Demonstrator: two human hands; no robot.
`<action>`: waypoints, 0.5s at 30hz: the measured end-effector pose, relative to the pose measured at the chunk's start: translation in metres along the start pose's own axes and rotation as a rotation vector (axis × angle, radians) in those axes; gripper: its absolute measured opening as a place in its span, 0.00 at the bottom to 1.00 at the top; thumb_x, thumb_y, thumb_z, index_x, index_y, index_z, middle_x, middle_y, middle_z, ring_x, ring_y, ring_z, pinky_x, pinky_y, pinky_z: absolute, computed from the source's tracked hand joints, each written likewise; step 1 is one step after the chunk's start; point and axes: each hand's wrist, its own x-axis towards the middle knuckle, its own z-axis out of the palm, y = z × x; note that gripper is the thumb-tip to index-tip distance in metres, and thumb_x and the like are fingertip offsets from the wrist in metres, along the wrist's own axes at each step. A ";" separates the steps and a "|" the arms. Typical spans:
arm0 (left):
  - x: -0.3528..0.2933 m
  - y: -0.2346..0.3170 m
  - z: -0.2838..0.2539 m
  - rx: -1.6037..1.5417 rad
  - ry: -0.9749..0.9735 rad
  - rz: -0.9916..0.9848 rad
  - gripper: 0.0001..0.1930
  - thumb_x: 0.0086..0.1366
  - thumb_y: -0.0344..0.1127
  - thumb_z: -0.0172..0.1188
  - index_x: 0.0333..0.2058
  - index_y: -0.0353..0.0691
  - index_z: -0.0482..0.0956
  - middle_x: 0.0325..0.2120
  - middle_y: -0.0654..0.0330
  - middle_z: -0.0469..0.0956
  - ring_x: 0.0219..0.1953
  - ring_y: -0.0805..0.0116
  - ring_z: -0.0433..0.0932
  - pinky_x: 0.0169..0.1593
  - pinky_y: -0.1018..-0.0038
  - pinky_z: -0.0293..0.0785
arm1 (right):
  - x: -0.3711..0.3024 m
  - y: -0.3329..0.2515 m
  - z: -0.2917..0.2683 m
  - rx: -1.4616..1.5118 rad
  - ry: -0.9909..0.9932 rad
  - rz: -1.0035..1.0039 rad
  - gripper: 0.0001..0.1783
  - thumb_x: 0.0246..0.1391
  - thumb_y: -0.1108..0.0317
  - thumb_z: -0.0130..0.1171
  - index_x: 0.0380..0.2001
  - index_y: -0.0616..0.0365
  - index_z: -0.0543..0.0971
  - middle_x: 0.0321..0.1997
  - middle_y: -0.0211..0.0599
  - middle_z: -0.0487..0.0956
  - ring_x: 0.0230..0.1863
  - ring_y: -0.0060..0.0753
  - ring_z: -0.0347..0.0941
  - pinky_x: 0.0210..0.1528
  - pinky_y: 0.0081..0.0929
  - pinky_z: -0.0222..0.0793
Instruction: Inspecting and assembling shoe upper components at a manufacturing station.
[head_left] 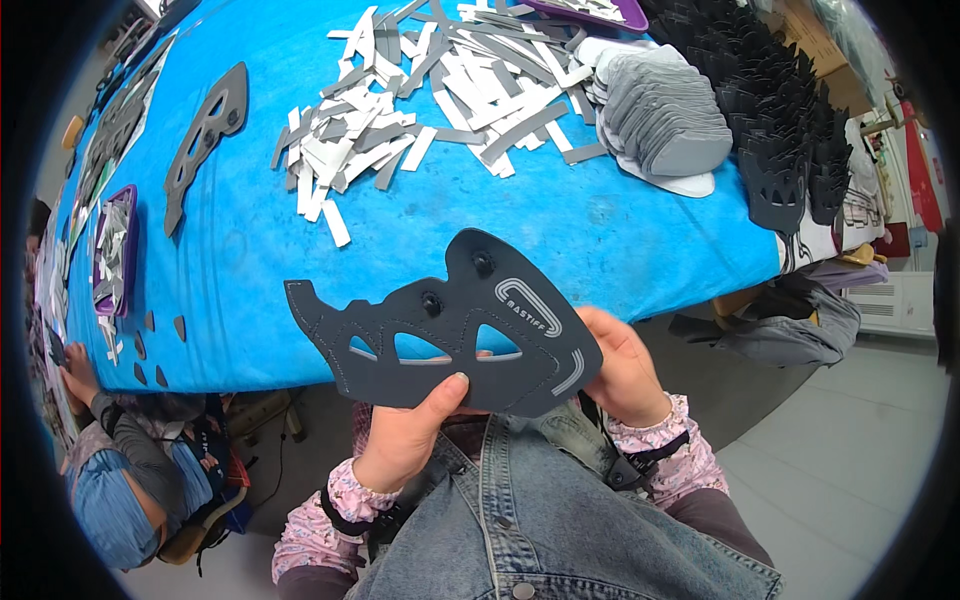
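Just off the near edge of the blue-covered table [250, 300], above the person's denim-clad lap, a dark grey die-cut panel [450, 335] is held flat, face up, w/ both hands; it clears the table and touches nothing else. The left hand [405, 435] pinches the panel's lower edge near centre, thumb on top and fingers curled beneath, so the fingers are closed on the piece. The right hand [625, 365] grips the right-hand end from behind; its fingers wrap the rim, but the fingertip contact is hidden by the panel, so exact placement cannot be told. The panel shows three triangular cut-outs, two small dark studs or eyelets near the upper edge, and a pale curved printed mark at the right. Judged step: inspection or orientation of a single panel between pick-up and the next operation, approx. mid-cycle for this piece. Judged requirement for the next move: keep a two-point hold so the thin sheet does not flex, then transfer to one hand before reaching toward the table. On the table, well apart from the hands: a loose scatter of white and grey strips [430, 95], a fanned stack of light grey pieces [665, 115], a pile of black cut panels [780, 110] at the right, and one similar dark panel [205, 135] lying flat at the left. A second person in a striped sleeve [110, 490] works at lower left.
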 end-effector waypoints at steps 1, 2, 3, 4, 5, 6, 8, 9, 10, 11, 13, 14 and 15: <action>0.000 0.001 0.002 0.014 0.008 0.004 0.16 0.61 0.32 0.53 0.46 0.29 0.69 0.43 0.52 0.73 0.44 0.65 0.74 0.45 0.70 0.74 | 0.000 0.009 -0.004 -0.194 -0.017 -0.052 0.16 0.56 0.71 0.50 0.47 0.65 0.69 0.45 0.36 0.74 0.45 0.23 0.70 0.47 0.22 0.65; -0.001 0.001 0.003 0.027 0.019 0.010 0.16 0.62 0.31 0.53 0.46 0.29 0.69 0.43 0.52 0.73 0.43 0.66 0.74 0.44 0.71 0.75 | -0.001 0.011 -0.002 -0.196 -0.019 -0.050 0.16 0.56 0.71 0.50 0.47 0.65 0.69 0.45 0.36 0.74 0.45 0.23 0.70 0.47 0.22 0.65; -0.002 0.001 0.003 0.024 0.020 0.012 0.16 0.62 0.31 0.53 0.46 0.29 0.69 0.43 0.52 0.73 0.43 0.66 0.74 0.44 0.71 0.75 | -0.001 0.012 0.001 -0.321 -0.049 -0.135 0.16 0.54 0.72 0.52 0.46 0.65 0.70 0.45 0.37 0.75 0.45 0.24 0.70 0.47 0.22 0.66; -0.003 0.001 0.004 0.033 0.013 0.010 0.16 0.62 0.31 0.52 0.46 0.29 0.69 0.42 0.52 0.73 0.43 0.65 0.75 0.43 0.71 0.76 | -0.002 0.013 0.003 -0.445 -0.080 -0.219 0.17 0.53 0.74 0.54 0.46 0.65 0.70 0.45 0.37 0.75 0.45 0.25 0.71 0.46 0.23 0.66; -0.003 0.001 0.005 0.041 0.003 0.007 0.15 0.62 0.30 0.52 0.46 0.28 0.69 0.42 0.51 0.74 0.42 0.65 0.75 0.43 0.71 0.76 | -0.002 0.013 0.003 -0.475 -0.050 -0.241 0.17 0.49 0.75 0.57 0.44 0.66 0.72 0.44 0.41 0.76 0.44 0.27 0.72 0.44 0.22 0.68; -0.003 0.001 0.006 0.037 0.002 0.008 0.15 0.62 0.30 0.52 0.46 0.28 0.69 0.42 0.51 0.74 0.42 0.65 0.75 0.43 0.71 0.76 | -0.003 0.013 0.003 -0.479 -0.050 -0.239 0.17 0.49 0.75 0.57 0.44 0.66 0.72 0.44 0.41 0.76 0.44 0.27 0.72 0.44 0.22 0.68; -0.004 0.003 0.009 0.030 0.019 -0.015 0.15 0.62 0.30 0.52 0.46 0.28 0.69 0.42 0.51 0.73 0.41 0.64 0.75 0.42 0.72 0.77 | -0.005 0.012 0.002 -0.734 -0.023 -0.414 0.15 0.47 0.76 0.59 0.41 0.66 0.74 0.41 0.43 0.77 0.40 0.30 0.75 0.40 0.22 0.69; -0.004 0.003 0.011 0.025 0.018 -0.015 0.15 0.62 0.30 0.52 0.46 0.28 0.69 0.42 0.51 0.73 0.41 0.64 0.75 0.42 0.72 0.77 | -0.006 0.013 0.001 -0.738 -0.023 -0.411 0.15 0.47 0.76 0.59 0.41 0.66 0.74 0.41 0.43 0.77 0.40 0.30 0.75 0.40 0.22 0.69; -0.004 0.004 0.012 0.012 0.006 -0.028 0.15 0.62 0.30 0.52 0.46 0.28 0.69 0.42 0.51 0.73 0.41 0.64 0.76 0.42 0.73 0.77 | -0.006 0.013 0.000 -0.744 -0.016 -0.436 0.15 0.46 0.77 0.59 0.40 0.67 0.75 0.40 0.43 0.77 0.38 0.30 0.75 0.39 0.22 0.69; -0.004 0.005 0.012 0.001 -0.003 -0.039 0.15 0.62 0.30 0.52 0.46 0.28 0.69 0.42 0.50 0.73 0.41 0.64 0.76 0.41 0.73 0.77 | -0.006 0.014 0.000 -0.747 -0.013 -0.463 0.15 0.45 0.77 0.60 0.40 0.67 0.75 0.39 0.44 0.78 0.37 0.30 0.76 0.38 0.21 0.70; -0.005 0.001 0.009 -0.007 0.008 -0.047 0.15 0.61 0.29 0.52 0.46 0.28 0.69 0.42 0.50 0.73 0.41 0.64 0.76 0.41 0.73 0.77 | -0.005 0.016 0.000 -0.742 -0.004 -0.455 0.15 0.44 0.78 0.59 0.40 0.67 0.75 0.38 0.43 0.78 0.36 0.29 0.76 0.37 0.20 0.70; -0.006 -0.001 0.008 -0.007 0.015 -0.054 0.15 0.61 0.29 0.53 0.46 0.28 0.69 0.42 0.50 0.73 0.41 0.64 0.76 0.41 0.73 0.78 | -0.006 0.017 0.001 -0.733 0.008 -0.456 0.15 0.44 0.78 0.59 0.40 0.67 0.75 0.37 0.43 0.78 0.36 0.27 0.75 0.37 0.19 0.70; -0.007 -0.002 0.009 -0.006 0.015 -0.050 0.15 0.61 0.29 0.53 0.46 0.28 0.69 0.42 0.50 0.73 0.41 0.64 0.76 0.41 0.73 0.78 | -0.007 0.017 0.003 -0.734 0.006 -0.458 0.15 0.44 0.78 0.59 0.40 0.67 0.75 0.37 0.43 0.78 0.36 0.27 0.75 0.37 0.19 0.70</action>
